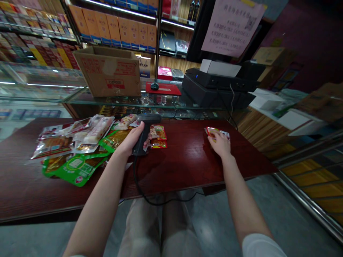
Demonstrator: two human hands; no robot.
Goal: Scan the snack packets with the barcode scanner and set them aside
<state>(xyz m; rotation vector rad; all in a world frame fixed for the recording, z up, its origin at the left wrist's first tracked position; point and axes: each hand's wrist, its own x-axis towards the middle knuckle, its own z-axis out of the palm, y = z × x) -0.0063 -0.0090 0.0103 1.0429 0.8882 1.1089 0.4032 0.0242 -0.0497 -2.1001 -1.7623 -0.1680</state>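
Observation:
My left hand is closed round the grip of a black barcode scanner, whose cable hangs down past the table's front edge. Close to the scanner lie small red-and-yellow snack packets, partly behind it. Over on the right of the table, the fingers of my right hand are on another small red-edged snack packet, largely covered by the hand. To the left is a heap of clear snack bags and wrapped white snacks, with green snack bags under and in front of them.
Behind the dark red table runs a glass counter bearing an open cardboard box, a red sheet and black till equipment. Shelves of boxed goods stand farther back. A metal rail is at the right.

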